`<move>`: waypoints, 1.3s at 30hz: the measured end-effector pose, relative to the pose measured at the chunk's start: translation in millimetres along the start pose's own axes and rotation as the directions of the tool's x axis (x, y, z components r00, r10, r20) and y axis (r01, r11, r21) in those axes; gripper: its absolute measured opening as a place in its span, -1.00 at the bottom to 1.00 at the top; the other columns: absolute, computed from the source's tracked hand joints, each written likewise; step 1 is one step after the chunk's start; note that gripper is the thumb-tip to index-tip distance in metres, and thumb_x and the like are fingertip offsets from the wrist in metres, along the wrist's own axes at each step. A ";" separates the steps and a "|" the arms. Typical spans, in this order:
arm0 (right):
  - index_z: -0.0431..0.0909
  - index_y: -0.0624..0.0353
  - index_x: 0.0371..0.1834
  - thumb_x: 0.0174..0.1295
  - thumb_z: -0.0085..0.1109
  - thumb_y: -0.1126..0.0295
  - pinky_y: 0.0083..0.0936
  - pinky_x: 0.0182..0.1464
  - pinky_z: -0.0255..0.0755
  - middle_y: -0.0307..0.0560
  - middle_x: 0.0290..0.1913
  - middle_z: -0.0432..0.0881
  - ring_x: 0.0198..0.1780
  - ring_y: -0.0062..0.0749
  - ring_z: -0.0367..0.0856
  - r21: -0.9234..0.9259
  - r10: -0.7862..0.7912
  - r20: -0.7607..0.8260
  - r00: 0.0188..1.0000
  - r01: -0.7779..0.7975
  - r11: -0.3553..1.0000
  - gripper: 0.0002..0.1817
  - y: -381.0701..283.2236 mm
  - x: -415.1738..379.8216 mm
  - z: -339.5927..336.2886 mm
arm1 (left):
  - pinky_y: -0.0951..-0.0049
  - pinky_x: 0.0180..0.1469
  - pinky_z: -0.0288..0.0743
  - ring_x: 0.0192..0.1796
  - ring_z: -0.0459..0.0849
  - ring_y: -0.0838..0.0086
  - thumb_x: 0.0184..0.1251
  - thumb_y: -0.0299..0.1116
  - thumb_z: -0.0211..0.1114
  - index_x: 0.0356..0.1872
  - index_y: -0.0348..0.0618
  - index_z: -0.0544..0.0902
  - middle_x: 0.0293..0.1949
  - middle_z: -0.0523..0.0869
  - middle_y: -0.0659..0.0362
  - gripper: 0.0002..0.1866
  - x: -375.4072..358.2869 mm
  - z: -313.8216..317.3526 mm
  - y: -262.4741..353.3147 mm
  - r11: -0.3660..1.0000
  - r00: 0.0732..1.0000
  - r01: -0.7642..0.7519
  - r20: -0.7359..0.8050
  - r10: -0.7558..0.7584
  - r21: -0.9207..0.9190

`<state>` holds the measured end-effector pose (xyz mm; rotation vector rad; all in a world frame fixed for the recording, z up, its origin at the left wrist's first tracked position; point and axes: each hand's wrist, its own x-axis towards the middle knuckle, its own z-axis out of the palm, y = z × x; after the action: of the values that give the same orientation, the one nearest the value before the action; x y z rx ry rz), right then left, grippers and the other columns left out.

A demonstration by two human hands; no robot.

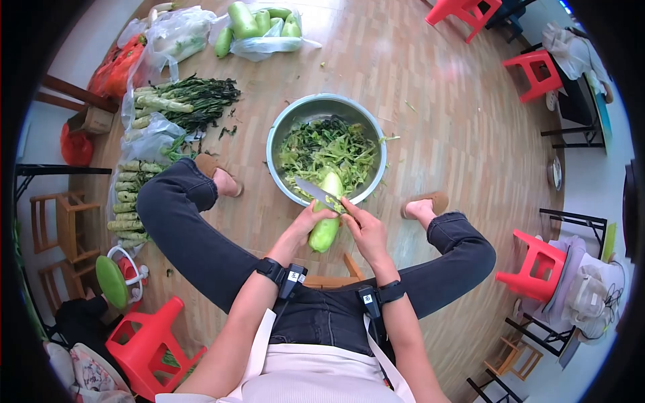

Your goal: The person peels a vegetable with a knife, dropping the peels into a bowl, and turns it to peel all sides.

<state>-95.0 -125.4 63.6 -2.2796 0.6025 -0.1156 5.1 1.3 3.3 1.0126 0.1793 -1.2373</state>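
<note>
A long pale green gourd (325, 234) slants between my hands, its upper end over the near rim of a large metal basin (271, 158). My left hand (304, 224) is closed round the gourd's left side. In my right hand (367, 234) is a knife (313, 190), gripped near its handle. The blade lies across the gourd and points up and left, with a few green shreds on it. Green peelings and dark leafy scraps (329, 146) fill much of the basin. My right fingers partly hide the knife's handle.
Leafy stem vegetables (168, 101) and thick ridged stems (129, 201) lie on the floor at left. Behind them is a plastic bag of gourds (259, 30). Red stools (151, 346) stand around the room. Wooden chairs (67, 225) are at far left. Scraps dot the floor.
</note>
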 end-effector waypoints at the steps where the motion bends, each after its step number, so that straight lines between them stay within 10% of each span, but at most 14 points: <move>1: 0.45 -0.34 0.12 0.16 0.11 0.14 -0.48 -0.46 0.39 -0.24 -0.48 0.56 -0.52 -0.39 0.54 -0.036 -0.004 0.019 1.000 0.004 0.999 -0.60 0.2 -0.1 -1.5 | 0.41 -0.13 0.52 -0.17 0.61 0.41 -0.01 -0.44 0.26 0.06 -0.18 0.35 -0.15 0.57 0.13 -0.47 0.0 -1.6 0.4 0.999 1.000 0.025 0.016 -0.026 0.045; 21: 0.54 -0.17 0.04 0.17 0.13 0.23 -0.51 -0.50 0.36 -0.20 -0.63 0.50 -0.63 -0.47 0.47 -0.117 -0.050 -0.147 0.988 0.033 0.993 -0.67 -1.9 20.9 33.6 | 0.45 -0.02 0.44 -0.05 0.52 0.46 -0.03 -0.46 0.30 0.18 -0.15 0.21 -0.08 0.49 0.15 -0.32 -3.5 2.9 5.6 1.000 1.000 0.010 0.003 -0.010 0.003; 24: 0.56 -0.12 0.01 0.23 0.06 0.15 -0.60 -0.61 0.27 -0.26 -0.70 0.47 -0.68 -0.56 0.43 0.224 0.168 -0.098 0.981 -0.143 0.964 -0.69 7.1 23.1 43.8 | 0.45 -0.04 0.44 -0.07 0.53 0.47 -0.02 -0.46 0.29 0.18 -0.13 0.21 -0.09 0.50 0.15 -0.33 3.3 -3.0 -1.9 1.000 1.000 -0.011 -0.026 0.010 -0.027; 26: 0.51 0.00 0.07 0.32 -0.05 0.16 -0.69 -0.62 0.21 -0.33 -0.76 0.37 -0.69 -0.68 0.34 0.658 0.374 0.178 0.910 -0.393 0.642 -0.66 24.1 26.6 50.4 | 0.43 -0.07 0.46 -0.09 0.54 0.46 -0.03 -0.46 0.30 0.17 -0.13 0.21 -0.10 0.50 0.15 -0.33 10.0 -10.1 -8.3 1.000 1.000 -0.011 0.007 0.011 -0.008; 29: 0.37 0.01 0.21 0.34 -0.08 0.19 -0.76 -0.67 0.01 -0.38 -0.70 0.29 -0.71 -0.79 0.15 0.722 0.503 0.394 0.769 -0.598 0.349 -0.60 20.7 31.3 34.5 | 0.40 -0.10 0.48 -0.13 0.58 0.41 -0.05 -0.46 0.30 0.16 -0.12 0.22 -0.11 0.51 0.14 -0.33 11.6 -12.0 -11.6 0.999 0.999 -0.037 -0.006 0.037 0.020; 39: 0.46 -0.09 0.14 0.28 0.01 0.31 -0.64 -0.47 0.35 -0.23 -0.49 0.59 -0.50 -0.66 0.48 0.489 0.232 0.057 0.971 -0.230 0.841 -0.65 4.9 12.4 26.7 | 0.41 -0.16 0.51 -0.17 0.61 0.38 0.00 -0.41 0.32 0.12 -0.11 0.26 -0.14 0.53 0.13 -0.39 7.3 -7.1 -1.6 0.977 0.997 0.079 0.021 -0.076 -0.200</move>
<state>-79.0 -116.4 40.1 -1.6971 0.7503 -0.1382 9.3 1.4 -6.2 0.8283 0.3299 -1.2687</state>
